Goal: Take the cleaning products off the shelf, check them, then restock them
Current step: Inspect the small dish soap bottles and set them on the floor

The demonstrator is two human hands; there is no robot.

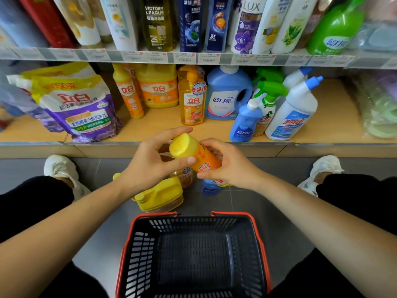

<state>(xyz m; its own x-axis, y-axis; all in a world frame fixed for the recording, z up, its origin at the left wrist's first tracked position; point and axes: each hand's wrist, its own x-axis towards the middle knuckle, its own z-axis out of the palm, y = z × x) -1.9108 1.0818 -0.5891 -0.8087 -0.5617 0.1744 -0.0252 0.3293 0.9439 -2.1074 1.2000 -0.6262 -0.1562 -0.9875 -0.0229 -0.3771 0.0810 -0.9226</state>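
- Both hands are closed on one orange bottle (203, 157), held up between the person's knees, above the floor and just in front of the lower shelf (163, 122)
- Left hand (148, 162) curls thumb and fingers round the yellow cap (182, 147) end; right hand (229, 166) grips the labelled body lower down
- Its long axis is slanted: cap up and to the left, base down to the right, hidden behind the right hand
- Bare shelf board lies straight ahead, beyond the cap, so the left hand looks the nearer one to that gap
- Checking seems to be the step in hand; restocking would need the bottle stood upright first
- Below the hands a yellow jug (161, 196) and a blue bottle (210, 189) sit on the floor, with the basket (256, 224) closer to the person
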